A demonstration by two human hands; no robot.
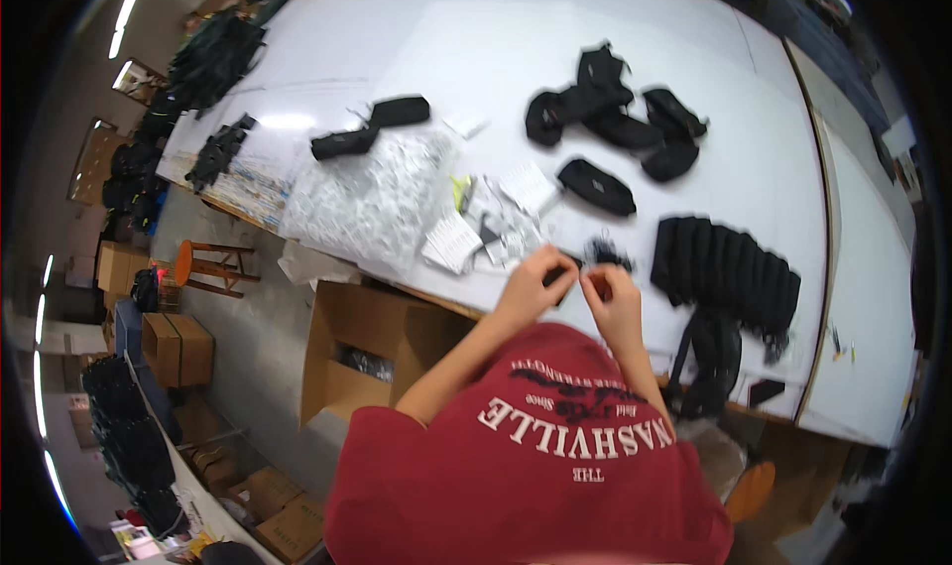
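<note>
"Black cord tangle (606, 252): where?"
"On the white surface (476, 44), just beyond the right hand (613, 297) at twelve o'clock, two o'clock from the left hand (533, 285)."
"Each grip?"
"Both pinched closed at the fingertips; on what, I cannot tell."

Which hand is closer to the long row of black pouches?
Right. The right hand is left of the row of black pouches, with a gap between; the left hand is farther left.

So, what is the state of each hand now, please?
Left hand: pinched closed; anything held is unclear.
Right hand: pinched closed; anything held is unclear.
</note>
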